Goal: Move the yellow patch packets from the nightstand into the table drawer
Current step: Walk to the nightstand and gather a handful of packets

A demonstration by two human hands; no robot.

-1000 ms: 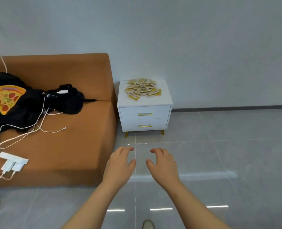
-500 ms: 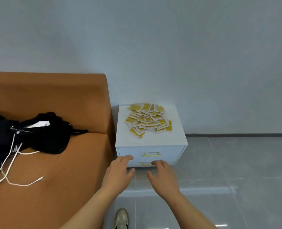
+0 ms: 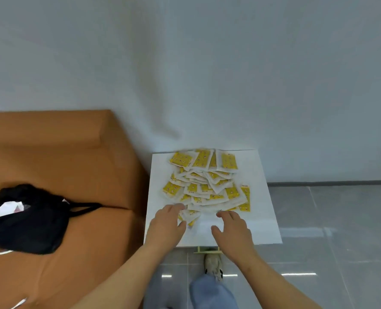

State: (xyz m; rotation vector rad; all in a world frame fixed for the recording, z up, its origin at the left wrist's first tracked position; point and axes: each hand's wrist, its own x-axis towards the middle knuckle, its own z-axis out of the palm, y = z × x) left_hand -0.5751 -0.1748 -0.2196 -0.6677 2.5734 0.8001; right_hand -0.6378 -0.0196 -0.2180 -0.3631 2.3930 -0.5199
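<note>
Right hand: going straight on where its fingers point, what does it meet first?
Likely the near edge of the yellow patch packets on the nightstand, just beyond the right hand fingertips. How high the hand is above the top is unclear.

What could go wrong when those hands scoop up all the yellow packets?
The packets lie in a loose, overlapping heap, so a big scoop by the left hand and right hand could let some slip out. Those near the left edge of the nightstand might drop down beside the sofa; others could slide off onto the floor. Smaller handfuls would likely be safer.
</note>
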